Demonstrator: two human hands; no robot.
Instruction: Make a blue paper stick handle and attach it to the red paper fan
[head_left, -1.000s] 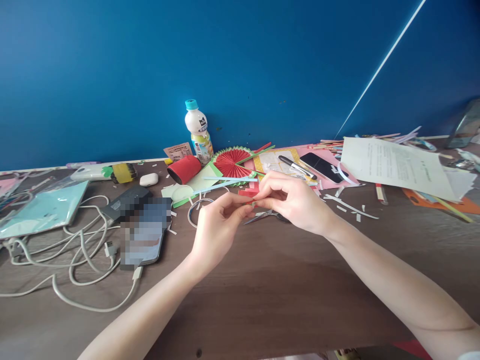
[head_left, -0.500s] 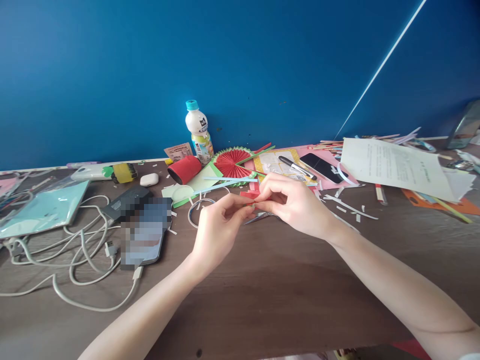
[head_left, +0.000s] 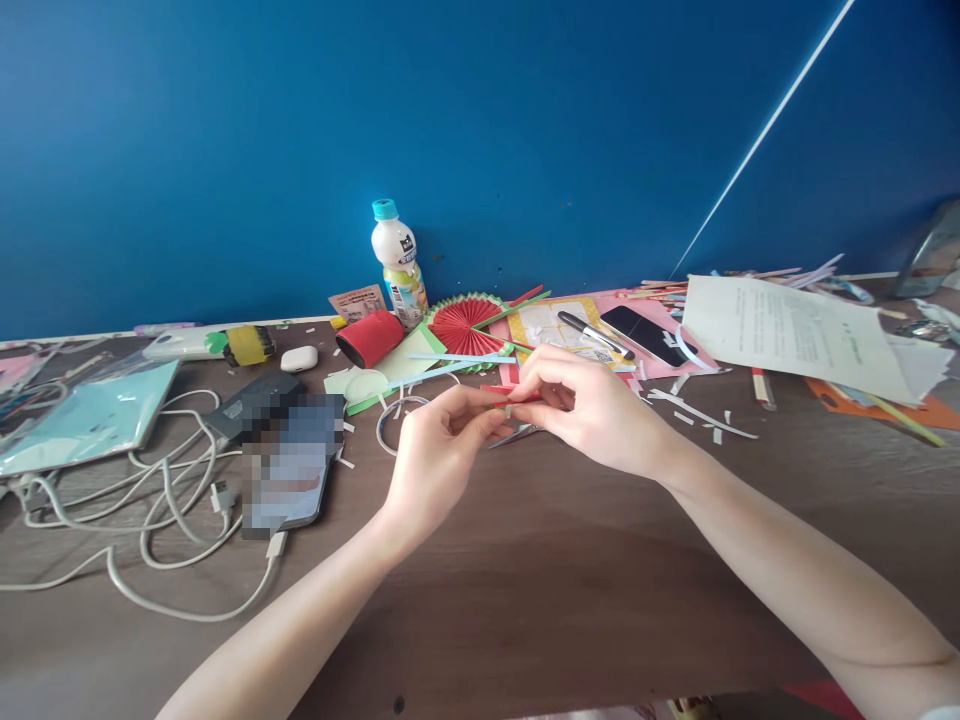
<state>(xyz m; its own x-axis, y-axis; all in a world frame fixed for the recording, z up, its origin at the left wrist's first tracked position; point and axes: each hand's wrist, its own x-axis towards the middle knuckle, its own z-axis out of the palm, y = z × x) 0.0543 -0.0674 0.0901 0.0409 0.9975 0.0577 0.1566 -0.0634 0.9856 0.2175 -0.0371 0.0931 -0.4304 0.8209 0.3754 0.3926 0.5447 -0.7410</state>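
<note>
My left hand (head_left: 446,455) and my right hand (head_left: 581,400) meet above the middle of the desk, fingertips nearly touching. Both pinch a small piece of red paper (head_left: 501,389), mostly hidden by the fingers; a bit of green shows at the fingertips. Just behind them lies a round pleated fan (head_left: 465,328) of red paper with a green zigzag edge. A pair of scissors (head_left: 517,435) lies partly covered beneath my hands. Light blue paper strips (head_left: 442,368) and green paper (head_left: 397,368) rest left of the fan.
A bottle (head_left: 401,265) stands against the blue wall, beside a red cylinder (head_left: 369,339). Leftward are a phone (head_left: 300,465), tangled white cables (head_left: 165,500) and an earbud case (head_left: 299,358). Rightward are a marker (head_left: 595,335), another phone (head_left: 649,335), paper scraps (head_left: 705,415) and printed sheets (head_left: 795,335).
Hardly anything differs. My fingertips have shifted slightly around the red paper, and a little more of the green bit shows between them.
</note>
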